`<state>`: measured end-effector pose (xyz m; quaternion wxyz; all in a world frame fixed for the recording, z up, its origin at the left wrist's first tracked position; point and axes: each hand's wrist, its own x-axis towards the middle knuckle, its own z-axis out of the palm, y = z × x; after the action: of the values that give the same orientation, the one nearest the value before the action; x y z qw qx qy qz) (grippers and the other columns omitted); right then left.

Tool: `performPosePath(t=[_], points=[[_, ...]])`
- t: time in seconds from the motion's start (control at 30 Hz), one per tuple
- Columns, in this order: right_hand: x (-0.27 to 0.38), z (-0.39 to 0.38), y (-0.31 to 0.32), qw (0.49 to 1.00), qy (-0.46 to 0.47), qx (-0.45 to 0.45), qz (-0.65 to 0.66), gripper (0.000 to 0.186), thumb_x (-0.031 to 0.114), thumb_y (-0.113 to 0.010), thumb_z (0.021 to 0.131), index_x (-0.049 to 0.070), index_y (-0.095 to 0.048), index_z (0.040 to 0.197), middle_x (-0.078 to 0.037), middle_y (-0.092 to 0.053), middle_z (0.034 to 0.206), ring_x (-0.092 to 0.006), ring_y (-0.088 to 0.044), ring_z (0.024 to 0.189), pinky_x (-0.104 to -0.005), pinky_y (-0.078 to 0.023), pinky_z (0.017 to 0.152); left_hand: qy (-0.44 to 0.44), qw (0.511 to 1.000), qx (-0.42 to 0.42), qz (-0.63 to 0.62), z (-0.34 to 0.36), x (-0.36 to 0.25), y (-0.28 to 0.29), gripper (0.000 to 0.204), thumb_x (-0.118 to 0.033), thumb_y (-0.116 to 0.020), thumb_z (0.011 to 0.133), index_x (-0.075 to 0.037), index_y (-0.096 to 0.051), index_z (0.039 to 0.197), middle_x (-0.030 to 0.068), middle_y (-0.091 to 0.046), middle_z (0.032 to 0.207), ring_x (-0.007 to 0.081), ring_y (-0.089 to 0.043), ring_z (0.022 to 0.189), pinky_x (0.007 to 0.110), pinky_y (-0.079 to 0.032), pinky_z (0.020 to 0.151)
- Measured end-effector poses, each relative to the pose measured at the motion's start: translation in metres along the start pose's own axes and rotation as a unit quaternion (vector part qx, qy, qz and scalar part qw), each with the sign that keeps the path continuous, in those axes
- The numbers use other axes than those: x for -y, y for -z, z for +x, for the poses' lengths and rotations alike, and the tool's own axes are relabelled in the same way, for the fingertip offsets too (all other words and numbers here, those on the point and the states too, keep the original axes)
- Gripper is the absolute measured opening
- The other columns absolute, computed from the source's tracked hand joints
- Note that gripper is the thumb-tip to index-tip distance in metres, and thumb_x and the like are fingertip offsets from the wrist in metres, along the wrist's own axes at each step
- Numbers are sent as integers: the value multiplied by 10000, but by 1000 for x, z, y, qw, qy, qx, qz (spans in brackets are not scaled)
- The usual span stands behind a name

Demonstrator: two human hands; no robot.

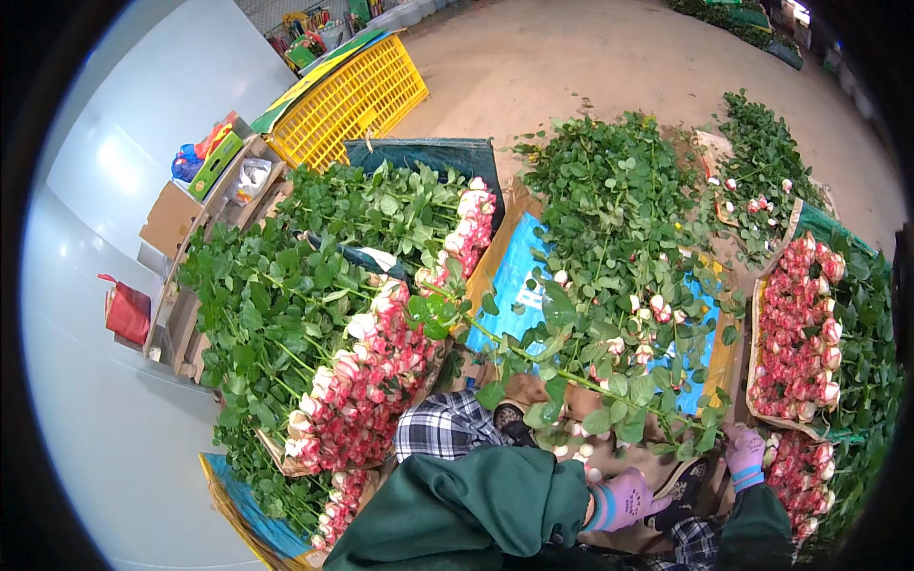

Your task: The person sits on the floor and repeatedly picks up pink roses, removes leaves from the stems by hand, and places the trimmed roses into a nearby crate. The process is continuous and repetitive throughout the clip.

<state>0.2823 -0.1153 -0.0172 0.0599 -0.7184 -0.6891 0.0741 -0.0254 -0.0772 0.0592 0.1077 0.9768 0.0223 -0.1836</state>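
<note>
A long, leafy rose stem [562, 374] slants across the middle, over a bed of leaves and several pale rose heads. Its right end meets the fingertips of my right hand [745, 457], gloved in lilac with a blue cuff, which looks closed on it; the exact grip is partly hidden by leaves. Below the stem, my left hand [624, 500] wears a matching glove. Its finger points right, apart from the thumb, and I see nothing in it. A dark shoe [682, 487] is just beyond that finger. Both forearms are in dark green sleeves.
Pink-and-white rose bunches [367, 385] with long foliage stand close on my left. Another wrapped bunch [795, 333] lies at right. Loose stems [609, 190] are heaped ahead on blue-and-brown sheeting. A yellow crate [352, 100] and a wooden pallet [186, 314] stand back left by a pale wall.
</note>
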Motion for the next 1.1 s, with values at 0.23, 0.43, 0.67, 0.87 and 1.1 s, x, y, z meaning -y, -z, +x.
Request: performPosePath(t=[0.23, 0.43, 0.67, 0.87, 1.1], points=[[4, 7, -14, 997, 38, 64, -18, 358, 25, -547, 708, 177, -661, 1012, -118, -555, 699, -348, -586, 690, -452, -463, 604, 15, 998, 12, -56, 3, 1, -20, 593, -168, -512, 877, -204, -366, 1451, 9, -629, 905, 193, -632, 747, 334, -419, 586], [8, 12, -56, 977, 44, 176, -113, 336, 84, -541, 773, 208, -623, 1075, -133, -642, 808, -346, -632, 766, -471, -482, 635, 25, 999, 16, -32, 4, -4, -29, 622, -150, -500, 867, -215, -344, 1465, 8, -598, 855, 215, -588, 711, 368, -416, 601], [35, 29, -106, 953, 21, 268, -142, 305, 128, -557, 782, 189, -601, 1078, -111, -665, 957, -308, -654, 903, -425, -511, 697, 34, 998, -2, -47, 6, 2, -30, 605, -157, -492, 876, -188, -346, 1461, 9, -616, 832, 218, -594, 697, 368, -409, 584], [47, 21, -134, 958, -3, 254, -133, 202, 183, -522, 859, 164, -633, 1028, -115, -680, 904, -286, -660, 885, -429, -500, 690, 33, 999, -32, -9, -8, 9, -25, 569, -156, -478, 882, -178, -381, 1442, -1, -618, 798, 213, -589, 678, 361, -387, 566], [55, 12, -122, 970, -6, 196, -141, 218, 108, -536, 826, 111, -705, 688, -77, -681, 711, -235, -678, 760, -364, -521, 609, -18, 990, -96, -98, 10, 17, -35, 532, -155, -483, 870, -96, -421, 1395, 34, -609, 749, 218, -588, 640, 395, -413, 528]])
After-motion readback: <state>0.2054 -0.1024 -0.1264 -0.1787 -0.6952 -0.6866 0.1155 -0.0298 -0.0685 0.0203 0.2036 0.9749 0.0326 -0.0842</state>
